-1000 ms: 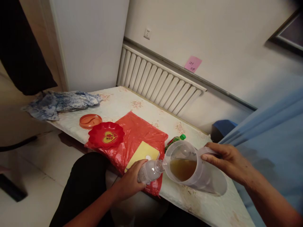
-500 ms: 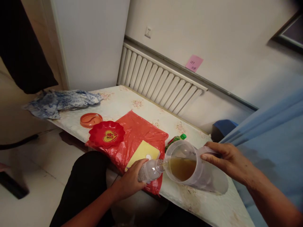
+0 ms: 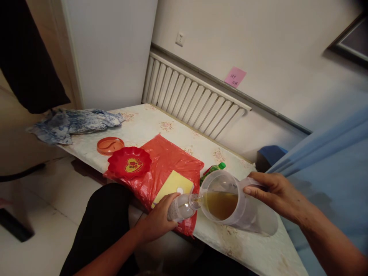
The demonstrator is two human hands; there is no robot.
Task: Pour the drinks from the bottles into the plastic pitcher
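My left hand (image 3: 158, 220) is closed around a clear plastic bottle (image 3: 184, 208), its open mouth pointing right. My right hand (image 3: 277, 193) grips the handle of a large translucent plastic jug (image 3: 244, 214), which is tilted toward the bottle. Brownish-yellow liquid (image 3: 221, 205) fills the low side of the jug, and its rim meets the bottle's mouth. A thin bit of the liquid shows at the bottle neck. Behind the jug lies a bottle with a green cap (image 3: 222, 165), partly hidden. Near my left hand, a yellow booklet (image 3: 174, 186) rests on a red plastic bag (image 3: 172, 153).
A red scalloped plate (image 3: 115, 163) and an orange round lid (image 3: 105, 148) lie left on the floral-covered table (image 3: 146, 119). Crumpled blue-white cloth (image 3: 83, 122) hangs over its far-left edge. A radiator (image 3: 184, 90) runs along the wall; a blue curtain (image 3: 330, 165) hangs right.
Both hands, the bottle and the jug keep nearly the same place and tilt. The view has shifted very slightly.
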